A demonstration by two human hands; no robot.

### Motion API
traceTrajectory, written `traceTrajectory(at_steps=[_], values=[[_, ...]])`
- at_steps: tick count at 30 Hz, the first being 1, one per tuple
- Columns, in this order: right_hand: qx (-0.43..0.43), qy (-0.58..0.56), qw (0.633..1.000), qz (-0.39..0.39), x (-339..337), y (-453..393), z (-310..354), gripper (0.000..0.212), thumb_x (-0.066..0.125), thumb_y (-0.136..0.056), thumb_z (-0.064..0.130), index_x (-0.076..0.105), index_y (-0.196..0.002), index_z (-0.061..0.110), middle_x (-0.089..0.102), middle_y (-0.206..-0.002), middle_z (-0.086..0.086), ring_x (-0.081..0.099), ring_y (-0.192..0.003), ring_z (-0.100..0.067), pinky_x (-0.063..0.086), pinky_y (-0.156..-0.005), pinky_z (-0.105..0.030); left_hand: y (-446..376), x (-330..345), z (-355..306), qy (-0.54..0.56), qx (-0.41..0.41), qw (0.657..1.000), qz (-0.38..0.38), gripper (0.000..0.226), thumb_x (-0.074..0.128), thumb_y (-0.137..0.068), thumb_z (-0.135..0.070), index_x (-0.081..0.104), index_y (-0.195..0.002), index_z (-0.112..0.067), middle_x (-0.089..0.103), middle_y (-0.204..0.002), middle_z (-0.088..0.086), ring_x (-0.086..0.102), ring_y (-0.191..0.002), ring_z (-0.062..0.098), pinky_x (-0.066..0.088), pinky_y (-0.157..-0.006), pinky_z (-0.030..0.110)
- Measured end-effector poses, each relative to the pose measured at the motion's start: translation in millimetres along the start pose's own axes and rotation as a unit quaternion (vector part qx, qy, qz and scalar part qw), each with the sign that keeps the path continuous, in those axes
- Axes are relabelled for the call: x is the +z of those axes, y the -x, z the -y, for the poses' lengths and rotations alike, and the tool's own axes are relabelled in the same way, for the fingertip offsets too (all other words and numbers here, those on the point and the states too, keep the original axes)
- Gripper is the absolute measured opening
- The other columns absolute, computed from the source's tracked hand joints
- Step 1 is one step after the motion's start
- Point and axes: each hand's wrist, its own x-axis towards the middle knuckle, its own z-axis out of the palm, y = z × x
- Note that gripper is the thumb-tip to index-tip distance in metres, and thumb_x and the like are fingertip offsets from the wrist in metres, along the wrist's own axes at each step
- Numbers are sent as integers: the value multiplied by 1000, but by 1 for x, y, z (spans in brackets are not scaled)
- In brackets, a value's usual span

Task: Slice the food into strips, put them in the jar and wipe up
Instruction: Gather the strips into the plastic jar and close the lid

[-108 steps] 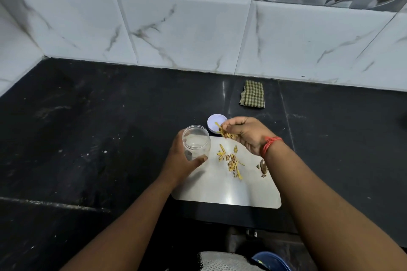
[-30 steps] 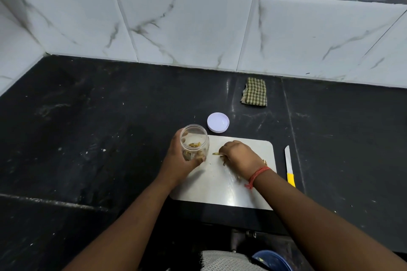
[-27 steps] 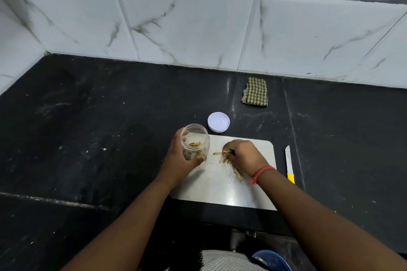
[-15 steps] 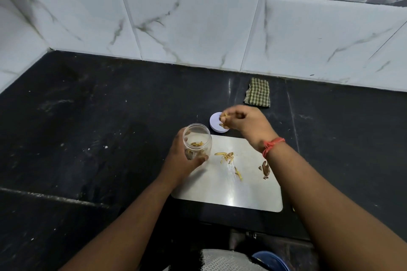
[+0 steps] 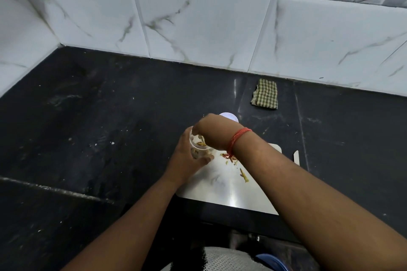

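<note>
A black stone desk [image 5: 92,138] carries a white rectangular cutting board [image 5: 222,189], where a few yellow food strips [image 5: 243,175] lie. At its left edge, the left hand [image 5: 187,160] wraps its fingers around a small clear plastic jar [image 5: 198,148] with strips inside. The right hand [image 5: 214,131] bends over the jar's mouth, fingertips hidden; its grip cannot be told. Behind lie a folded green checked cloth [image 5: 265,97], white round lid [image 5: 229,116] and knife [image 5: 296,157]

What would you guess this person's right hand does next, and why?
Probably it goes back to the cutting board for the leftover strips. The right hand is over the mouth of the jar, which the left hand grips, and a few strips remain on the board.
</note>
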Motion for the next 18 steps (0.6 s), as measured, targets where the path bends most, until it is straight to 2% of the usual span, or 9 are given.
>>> traceTrajectory(at_steps=[1,2,4,5,8,10,12,15,18], values=[[-2,12,1000,4,1,-1,1,38,51,-90,3,65,-123,18,70,-111,-3,66,-100,-25,56,-70,-31,0,0,-1,-1,2,1000,0,105,84,-71,-50,20,-153,-37,40,-152,-8,45,-134,10,47,-106,37],[0,18,1000,10,2,-2,1,36,52,-90,4,66,-121,17,70,-110,-4,66,-98,-25,57,-69,-31,0,0,-1,0,5,1000,0,104,84,-72,-49,20,-153,-37,40,-151,-8,46,-134,10,48,-105,36],[10,22,1000,6,0,-2,1,35,52,-90,3,66,-118,18,70,-107,-2,67,-95,-24,44,-49,-23,0,0,-2,6,9,1000,3,103,85,-72,-47,21,-152,-39,42,-149,-8,48,-132,10,48,-104,35],[13,16,1000,0,0,-2,-1,37,53,-89,1,66,-118,20,69,-106,-1,66,-95,-23,35,-45,-21,0,0,-1,9,6,1000,3,103,86,-72,-46,21,-152,-39,42,-149,-8,48,-132,9,47,-104,35],[18,-33,999,-23,6,-2,-7,40,55,-88,-2,64,-121,20,68,-111,0,66,-98,-20,37,-51,-19,0,1,1,11,0,1000,0,106,87,-73,-43,20,-154,-36,38,-153,-7,43,-136,8,44,-108,36],[13,-57,998,-37,12,-4,-9,36,55,-87,-2,67,-114,19,65,-108,2,65,-96,-20,38,-54,-20,-1,1,2,12,0,1000,0,107,87,-72,-43,19,-155,-34,36,-154,-6,41,-138,9,43,-109,36],[6,-110,992,-69,16,-3,-11,29,56,-86,-2,69,-103,17,62,-101,1,62,-93,-20,46,-65,-26,-1,1,2,10,1,1000,0,107,87,-73,-43,19,-155,-34,35,-155,-7,41,-137,8,43,-107,33],[13,-214,963,-160,14,8,-18,17,61,-85,2,71,-92,14,63,-93,0,59,-85,-15,46,-73,-25,-1,0,1,9,8,1000,1,103,87,-73,-41,22,-153,-36,40,-150,-9,45,-132,5,44,-105,29],[108,-311,910,-250,18,29,-31,11,65,-85,7,70,-91,14,64,-91,1,57,-83,-11,45,-77,-24,0,0,2,9,11,1000,-5,101,89,-71,-36,26,-150,-35,43,-145,-9,46,-130,5,41,-105,25]])
